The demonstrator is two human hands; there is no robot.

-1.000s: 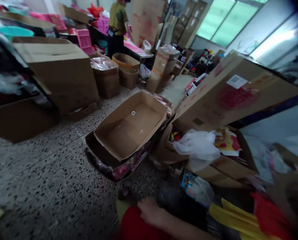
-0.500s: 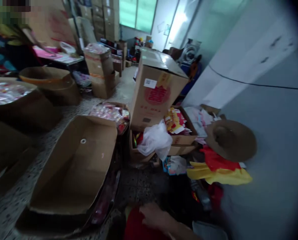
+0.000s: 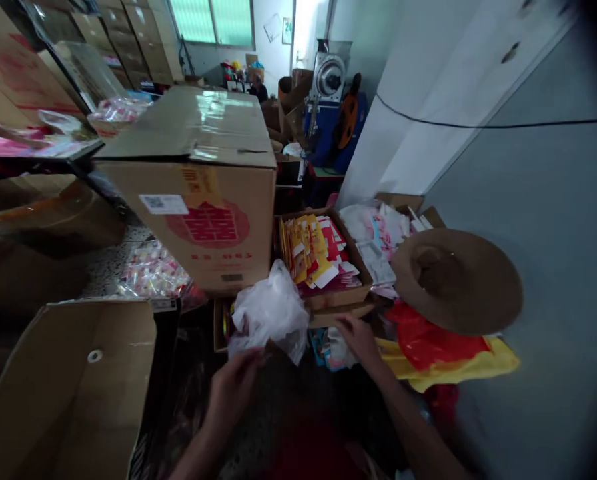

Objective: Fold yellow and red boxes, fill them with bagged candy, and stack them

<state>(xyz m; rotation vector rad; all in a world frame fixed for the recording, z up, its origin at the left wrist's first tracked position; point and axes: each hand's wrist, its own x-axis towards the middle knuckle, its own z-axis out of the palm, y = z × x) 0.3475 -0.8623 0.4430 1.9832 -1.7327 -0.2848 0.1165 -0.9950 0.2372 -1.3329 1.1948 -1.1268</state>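
My left hand [image 3: 231, 387] reaches up at the lower middle, fingers loosely bent and somewhat blurred. Its fingertips are close to the bottom of a crumpled white plastic bag [image 3: 273, 310]; whether they touch it I cannot tell. My right hand [image 3: 359, 339] is stretched forward with fingers apart, just in front of an open carton [image 3: 338, 305] of flat yellow and red printed boxes [image 3: 311, 250]. Nothing shows in its grasp. Below its fingertips lies a blue-and-white packet [image 3: 335, 350]. Left of that carton stands a tall cardboard box [image 3: 213, 227] with a red emblem.
A brown wide-brimmed hat [image 3: 458, 280] sits on the right above red cloth [image 3: 433, 340] and yellow cloth [image 3: 471, 367]. An empty carton [image 3: 103, 400] stands at left, with clear-wrapped goods [image 3: 153, 270] behind it. A black cable [image 3: 478, 126] crosses the wall.
My view has turned right and come closer to the tall box. My left hand has come into view, and my right hand has moved up from the red fabric below toward the carton.
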